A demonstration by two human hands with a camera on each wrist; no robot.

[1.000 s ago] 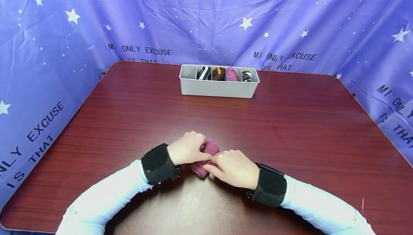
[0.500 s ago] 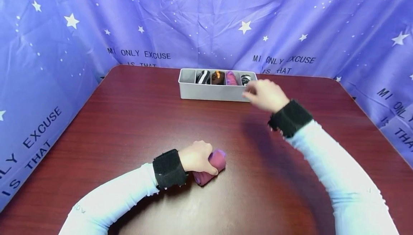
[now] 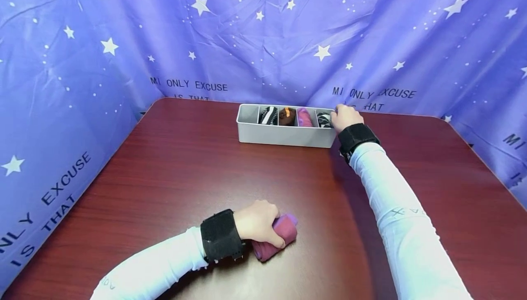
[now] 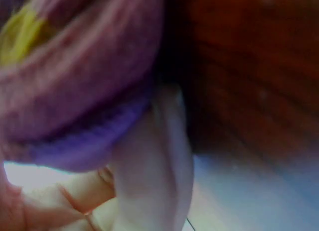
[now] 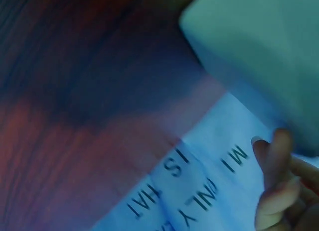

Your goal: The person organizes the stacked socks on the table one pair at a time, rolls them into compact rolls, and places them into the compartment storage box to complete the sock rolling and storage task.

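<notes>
My left hand point(image 3: 260, 225) grips a rolled maroon sock point(image 3: 287, 229) with purple edging on the near part of the table. Close up in the left wrist view, the sock point(image 4: 99, 61) shows its ribbed purple edge and a yellow patch, with fingers curled against its underside. At the back stands a long grey divided box point(image 3: 284, 134). Its right end is held by my right hand point(image 3: 347, 116); the right wrist view shows the curled fingers point(image 5: 279, 159) at the wall of the box point(image 5: 259, 47).
Rolled items sit in the box's compartments: a black-and-white one point(image 3: 269, 115), a brown one point(image 3: 287, 116) with orange, a pink one point(image 3: 304, 117) and a black-and-white patterned one point(image 3: 324, 119). The leftmost compartment shows bare. A blue star-printed curtain point(image 3: 263, 39) surrounds the table point(image 3: 185, 167).
My right hand has left the rolled sock and moved forward to the right end of the box. The left hand stays on the sock. The head view has tilted slightly.
</notes>
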